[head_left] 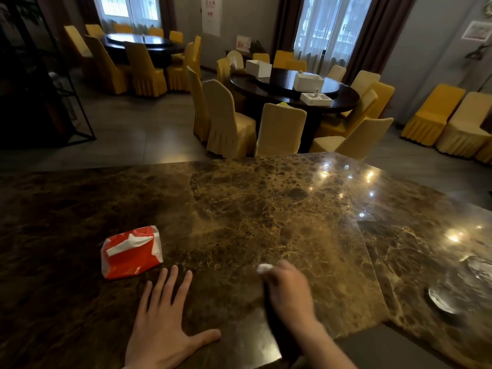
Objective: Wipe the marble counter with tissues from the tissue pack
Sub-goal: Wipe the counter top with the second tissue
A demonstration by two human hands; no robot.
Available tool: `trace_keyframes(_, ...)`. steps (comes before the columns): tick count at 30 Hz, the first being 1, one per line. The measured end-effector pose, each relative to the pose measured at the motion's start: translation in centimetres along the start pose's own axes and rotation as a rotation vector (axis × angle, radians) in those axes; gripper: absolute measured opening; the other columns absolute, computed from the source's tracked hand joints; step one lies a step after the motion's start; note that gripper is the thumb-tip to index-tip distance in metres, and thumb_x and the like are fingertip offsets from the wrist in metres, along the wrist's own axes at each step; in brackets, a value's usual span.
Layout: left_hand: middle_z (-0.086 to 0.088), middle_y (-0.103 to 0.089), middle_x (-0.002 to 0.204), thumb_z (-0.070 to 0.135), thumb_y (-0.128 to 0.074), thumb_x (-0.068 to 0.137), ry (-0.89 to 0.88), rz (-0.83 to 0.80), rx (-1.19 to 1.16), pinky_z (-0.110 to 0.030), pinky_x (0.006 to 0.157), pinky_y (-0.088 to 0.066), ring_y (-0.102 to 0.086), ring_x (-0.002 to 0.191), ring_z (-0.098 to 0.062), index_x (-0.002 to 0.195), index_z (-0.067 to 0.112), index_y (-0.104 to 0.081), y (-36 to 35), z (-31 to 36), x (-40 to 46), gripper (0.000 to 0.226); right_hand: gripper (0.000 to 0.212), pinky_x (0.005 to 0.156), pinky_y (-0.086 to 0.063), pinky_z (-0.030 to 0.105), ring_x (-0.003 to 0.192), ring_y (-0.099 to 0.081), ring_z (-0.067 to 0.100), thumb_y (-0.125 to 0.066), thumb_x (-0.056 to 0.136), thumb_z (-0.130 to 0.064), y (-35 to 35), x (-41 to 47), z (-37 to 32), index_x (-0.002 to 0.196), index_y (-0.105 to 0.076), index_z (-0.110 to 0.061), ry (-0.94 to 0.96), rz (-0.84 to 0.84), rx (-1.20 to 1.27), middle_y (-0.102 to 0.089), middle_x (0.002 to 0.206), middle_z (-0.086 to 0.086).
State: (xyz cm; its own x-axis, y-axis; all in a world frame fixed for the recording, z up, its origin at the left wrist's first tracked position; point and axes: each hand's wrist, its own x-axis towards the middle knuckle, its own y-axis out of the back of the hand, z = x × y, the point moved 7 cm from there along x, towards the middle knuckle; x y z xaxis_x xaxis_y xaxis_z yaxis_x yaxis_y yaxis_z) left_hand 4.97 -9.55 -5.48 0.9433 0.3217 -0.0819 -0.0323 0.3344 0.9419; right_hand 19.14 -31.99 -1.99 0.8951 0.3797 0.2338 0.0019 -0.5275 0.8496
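Observation:
A red and white tissue pack (131, 253) lies on the brown marble counter (253, 209), a white tissue poking from its slit. Just below and right of the pack, my left hand (165, 320) rests flat on the counter with fingers spread, holding nothing. My right hand (288, 288) is blurred and closed around a crumpled white tissue (264, 268), which sticks out at the fingertips and touches the marble near the counter's middle front.
The counter bends away to the right, where two clear glass dishes (442, 302) sit near its edge. Beyond the far edge stand covered chairs (279, 129) around a dark round table (292, 94) with white boxes. A black metal frame (80, 102) is at the left.

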Motion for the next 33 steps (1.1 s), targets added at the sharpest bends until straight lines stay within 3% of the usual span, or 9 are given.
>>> trace_keyframes(5, 0.006, 0.023, 0.166, 0.114, -0.025, 0.050, 0.002, 0.009, 0.018, -0.046, 0.124, 0.017, 0.026, 0.152, -0.016, 0.157, 0.034, 0.015, -0.1, 0.0, 0.0, 0.139, 0.013, 0.056, -0.036, 0.027, 0.062, -0.052, 0.014, -0.069, 0.094, -0.019, 4.8, 0.4, 6.8, 0.089, -0.081, -0.015, -0.365, 0.176, -0.090, -0.054, 0.074, -0.008)
trace_keyframes(8, 0.002, 0.003, 0.170, 0.113, -0.031, 0.052, -0.005, 0.058, -0.003, -0.047, 0.124, 0.010, 0.011, 0.155, -0.018, 0.160, 0.032, -0.003, -0.2, 0.0, 0.1, 0.138, 0.012, 0.062, -0.035, 0.020, 0.067, -0.051, 0.003, -0.069, 0.095, -0.020, 1.7, -0.5, 1.2, 0.089, -0.078, -0.022, -0.233, 0.100, -0.022, -0.055, 0.078, -0.013)
trace_keyframes(13, 0.005, 0.034, 0.162, 0.114, -0.019, 0.051, 0.017, -0.032, 0.080, -0.045, 0.123, 0.020, 0.032, 0.149, -0.017, 0.154, 0.038, 0.024, -0.2, 0.1, 0.2, 0.136, 0.016, 0.062, -0.033, 0.025, 0.079, -0.055, 0.016, -0.065, 0.093, -0.012, -3.7, -2.7, -6.9, 0.100, -0.075, -0.022, 0.085, -0.140, 0.074, -0.043, 0.083, -0.011)
trace_keyframes(17, 0.006, 0.029, 0.166, 0.114, -0.020, 0.052, 0.016, -0.013, 0.061, -0.043, 0.123, 0.019, 0.033, 0.149, -0.014, 0.155, 0.039, 0.021, -0.1, 0.1, -0.1, 0.134, 0.017, 0.058, -0.028, 0.024, 0.077, -0.049, 0.017, -0.061, 0.097, -0.020, -3.2, -3.0, -6.5, 0.109, -0.072, -0.026, 0.219, -0.249, 0.018, -0.042, 0.085, -0.007)
trace_keyframes(22, 0.007, 0.027, 0.166, 0.113, -0.023, 0.055, 0.013, -0.003, 0.045, -0.042, 0.123, 0.020, 0.031, 0.149, -0.013, 0.156, 0.040, 0.018, -0.1, 0.0, -0.4, 0.132, 0.017, 0.057, -0.036, 0.023, 0.067, -0.051, 0.011, -0.070, 0.093, -0.020, 1.5, -1.8, 1.9, 0.078, -0.076, -0.021, -0.122, -0.017, -0.068, -0.051, 0.074, -0.012)
trace_keyframes(25, 0.007, 0.032, 0.165, 0.113, -0.017, 0.054, 0.021, -0.020, 0.086, -0.045, 0.124, 0.017, 0.034, 0.149, -0.014, 0.155, 0.039, 0.023, -0.2, 0.0, -0.3, 0.132, 0.013, 0.059, -0.047, 0.029, 0.068, -0.057, 0.016, -0.070, 0.092, -0.011, 3.0, -2.2, 2.8, 0.085, -0.080, -0.014, -0.277, 0.071, -0.071, -0.059, 0.075, -0.005)
trace_keyframes(27, 0.006, 0.031, 0.165, 0.113, -0.015, 0.054, 0.026, -0.034, 0.101, -0.046, 0.125, 0.016, 0.033, 0.149, -0.015, 0.156, 0.037, 0.023, -0.4, -0.1, -0.2, 0.133, 0.014, 0.065, -0.048, 0.023, 0.077, -0.058, 0.013, -0.066, 0.094, -0.009, 1.9, -2.7, -0.4, 0.091, -0.078, -0.017, -0.219, 0.043, -0.022, -0.060, 0.082, -0.005)
trace_keyframes(30, 0.005, 0.029, 0.166, 0.114, -0.015, 0.053, 0.030, -0.043, 0.106, -0.046, 0.125, 0.016, 0.033, 0.149, -0.015, 0.156, 0.037, 0.022, -0.6, -0.1, -0.1, 0.134, 0.014, 0.062, -0.032, 0.013, 0.086, -0.054, 0.009, -0.064, 0.096, -0.013, -1.6, -4.5, -6.8, 0.100, -0.075, -0.022, -0.030, -0.104, 0.056, -0.060, 0.091, -0.007)
trace_keyframes(33, 0.005, 0.026, 0.167, 0.114, -0.018, 0.051, 0.024, -0.035, 0.083, -0.044, 0.124, 0.015, 0.030, 0.150, -0.015, 0.156, 0.039, 0.019, -0.6, -0.3, 0.0, 0.134, 0.019, 0.057, -0.022, 0.015, 0.084, -0.045, 0.014, -0.061, 0.096, -0.013, -3.3, -5.2, -9.1, 0.109, -0.074, -0.019, 0.151, -0.256, 0.051, -0.050, 0.089, -0.005)
